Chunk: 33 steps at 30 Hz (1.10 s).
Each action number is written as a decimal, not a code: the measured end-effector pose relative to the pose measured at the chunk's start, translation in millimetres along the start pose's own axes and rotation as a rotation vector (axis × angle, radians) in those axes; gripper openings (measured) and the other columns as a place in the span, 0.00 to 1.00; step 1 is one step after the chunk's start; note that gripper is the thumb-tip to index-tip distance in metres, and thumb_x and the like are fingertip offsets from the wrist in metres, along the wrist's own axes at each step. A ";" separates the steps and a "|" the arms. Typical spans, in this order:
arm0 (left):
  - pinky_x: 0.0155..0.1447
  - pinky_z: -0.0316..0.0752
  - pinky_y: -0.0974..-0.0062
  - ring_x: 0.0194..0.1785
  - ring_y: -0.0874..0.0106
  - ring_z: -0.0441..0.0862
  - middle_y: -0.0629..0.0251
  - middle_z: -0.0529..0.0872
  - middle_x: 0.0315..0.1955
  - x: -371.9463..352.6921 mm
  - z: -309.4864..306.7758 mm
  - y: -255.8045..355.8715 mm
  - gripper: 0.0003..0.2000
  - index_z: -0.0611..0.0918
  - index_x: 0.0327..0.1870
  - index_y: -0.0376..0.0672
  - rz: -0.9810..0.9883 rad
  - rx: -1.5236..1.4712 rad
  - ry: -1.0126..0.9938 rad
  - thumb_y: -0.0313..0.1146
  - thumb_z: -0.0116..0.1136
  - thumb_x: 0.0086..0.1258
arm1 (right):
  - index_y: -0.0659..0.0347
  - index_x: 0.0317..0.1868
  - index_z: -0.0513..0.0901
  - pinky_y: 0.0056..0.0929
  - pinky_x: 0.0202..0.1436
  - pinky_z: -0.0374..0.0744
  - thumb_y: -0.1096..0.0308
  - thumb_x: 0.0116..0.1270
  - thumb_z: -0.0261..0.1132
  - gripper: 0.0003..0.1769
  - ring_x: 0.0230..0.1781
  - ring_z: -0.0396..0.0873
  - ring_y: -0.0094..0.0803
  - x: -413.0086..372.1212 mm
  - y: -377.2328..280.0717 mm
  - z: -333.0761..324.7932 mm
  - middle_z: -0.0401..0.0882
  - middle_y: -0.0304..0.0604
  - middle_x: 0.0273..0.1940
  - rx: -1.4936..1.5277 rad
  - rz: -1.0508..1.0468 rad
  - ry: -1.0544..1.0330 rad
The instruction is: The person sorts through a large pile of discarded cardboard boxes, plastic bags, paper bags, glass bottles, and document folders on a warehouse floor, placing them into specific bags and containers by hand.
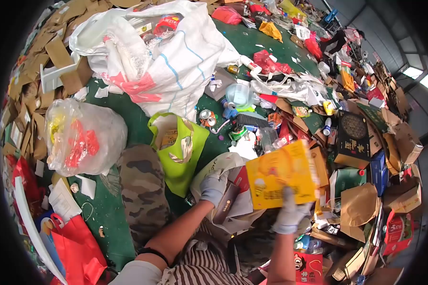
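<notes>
My right hand [290, 214], in a white glove, grips a flat yellow cardboard box [283, 173] by its lower edge, with the box raised in front of me. My left hand [214, 186], gloved too, is closed on the rim of a white bag [240, 228] between my legs. Inside that bag a dark brown box [225, 202] and something red and grey show. Just left of the bag a lime-green bag [180, 154] stands with its mouth open and brown cardboard inside.
A large white woven sack [169, 61] stands ahead, partly filled. To its left sits a clear plastic bag [88, 137] of film. Mixed waste and boxes, including a black box [352, 137], pile up on the right. Flattened cardboard [31, 80] lies left, above a red bag [78, 247].
</notes>
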<state>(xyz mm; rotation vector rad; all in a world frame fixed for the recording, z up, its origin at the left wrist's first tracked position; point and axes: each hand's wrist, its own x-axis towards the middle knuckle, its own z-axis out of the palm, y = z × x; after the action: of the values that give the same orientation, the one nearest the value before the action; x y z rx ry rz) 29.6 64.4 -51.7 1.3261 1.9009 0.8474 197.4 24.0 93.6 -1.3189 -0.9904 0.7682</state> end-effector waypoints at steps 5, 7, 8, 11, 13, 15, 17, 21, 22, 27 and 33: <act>0.47 0.73 0.60 0.38 0.54 0.81 0.51 0.84 0.33 15.1 7.7 -19.2 0.17 0.83 0.41 0.42 0.008 -0.077 0.055 0.45 0.48 0.64 | 0.64 0.54 0.67 0.27 0.52 0.73 0.79 0.59 0.64 0.23 0.47 0.73 0.27 -14.2 57.8 46.3 0.73 0.43 0.51 0.137 -0.190 0.045; 0.46 0.74 0.60 0.37 0.53 0.81 0.52 0.84 0.32 13.1 2.8 -14.4 0.17 0.83 0.40 0.43 -0.017 -0.070 -0.006 0.46 0.48 0.65 | 0.63 0.51 0.68 0.26 0.51 0.74 0.80 0.60 0.63 0.20 0.46 0.74 0.26 -2.1 52.6 61.2 0.74 0.42 0.50 0.179 -0.179 0.077; 0.45 0.74 0.60 0.38 0.53 0.81 0.51 0.84 0.33 9.4 1.3 -11.4 0.17 0.83 0.40 0.44 -0.006 -0.068 -0.027 0.47 0.48 0.65 | 0.63 0.50 0.69 0.26 0.51 0.74 0.80 0.60 0.62 0.18 0.46 0.74 0.26 3.4 49.3 69.5 0.75 0.42 0.50 0.201 -0.172 0.105; 0.44 0.74 0.59 0.36 0.53 0.81 0.51 0.84 0.31 2.2 2.2 -3.4 0.15 0.83 0.38 0.45 0.003 -0.076 -0.058 0.46 0.49 0.65 | 0.63 0.47 0.69 0.25 0.50 0.75 0.81 0.60 0.63 0.16 0.45 0.75 0.25 20.8 59.9 99.9 0.76 0.41 0.48 0.222 -0.227 0.158; 0.45 0.74 0.60 0.38 0.53 0.81 0.51 0.83 0.33 10.1 -4.1 -2.5 0.14 0.82 0.39 0.45 -0.036 -0.080 -0.078 0.45 0.51 0.64 | 0.65 0.49 0.70 0.25 0.48 0.75 0.81 0.60 0.63 0.18 0.44 0.75 0.24 9.1 58.0 112.6 0.76 0.41 0.47 0.185 -0.216 0.203; 0.44 0.74 0.59 0.38 0.54 0.80 0.51 0.82 0.32 23.1 -4.5 -6.0 0.14 0.81 0.44 0.47 0.070 -0.066 0.073 0.42 0.53 0.62 | 0.65 0.51 0.70 0.26 0.47 0.77 0.80 0.59 0.64 0.20 0.43 0.76 0.25 -18.7 63.6 102.5 0.76 0.41 0.47 0.172 -0.157 0.166; 0.44 0.74 0.59 0.37 0.54 0.80 0.51 0.82 0.31 40.9 -11.8 0.2 0.14 0.81 0.45 0.48 0.195 -0.030 0.242 0.41 0.54 0.62 | 0.65 0.54 0.70 0.25 0.45 0.77 0.80 0.58 0.64 0.22 0.41 0.77 0.24 -35.1 90.7 71.4 0.77 0.40 0.46 -0.190 -0.379 -0.067; 0.42 0.74 0.61 0.37 0.56 0.80 0.56 0.82 0.31 64.2 8.4 -8.1 0.07 0.79 0.36 0.45 0.209 -0.174 0.142 0.36 0.53 0.62 | 0.65 0.54 0.72 0.23 0.44 0.77 0.81 0.57 0.64 0.22 0.38 0.77 0.24 -50.0 79.1 42.3 0.77 0.39 0.44 0.004 -0.047 0.058; 0.40 0.74 0.60 0.34 0.55 0.80 0.56 0.82 0.29 61.3 8.2 -7.2 0.06 0.79 0.36 0.47 0.231 -0.139 0.125 0.36 0.53 0.63 | 0.65 0.53 0.72 0.23 0.44 0.77 0.81 0.57 0.64 0.22 0.38 0.77 0.23 -41.9 73.6 35.0 0.78 0.39 0.43 -0.020 -0.003 0.065; 0.35 0.73 0.57 0.29 0.55 0.81 0.55 0.82 0.25 15.4 4.2 17.7 0.07 0.76 0.40 0.50 0.244 0.051 -0.143 0.38 0.49 0.65 | 0.64 0.44 0.75 0.24 0.25 0.79 0.78 0.55 0.64 0.15 0.25 0.80 0.28 14.9 25.4 34.3 0.80 0.41 0.34 -0.408 0.424 0.087; 0.36 0.74 0.59 0.31 0.55 0.82 0.55 0.84 0.28 -10.1 12.3 36.1 0.09 0.79 0.42 0.49 0.255 -0.179 -0.125 0.38 0.48 0.66 | 0.59 0.49 0.74 0.26 0.20 0.78 0.75 0.58 0.66 0.17 0.22 0.80 0.30 44.7 91.2 65.0 0.80 0.41 0.38 -0.022 0.095 0.343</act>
<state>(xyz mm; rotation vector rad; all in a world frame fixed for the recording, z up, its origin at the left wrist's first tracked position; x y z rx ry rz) 61.2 66.4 -28.0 1.4923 1.5434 1.0105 164.1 102.6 8.5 -1.4666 -0.6681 0.5781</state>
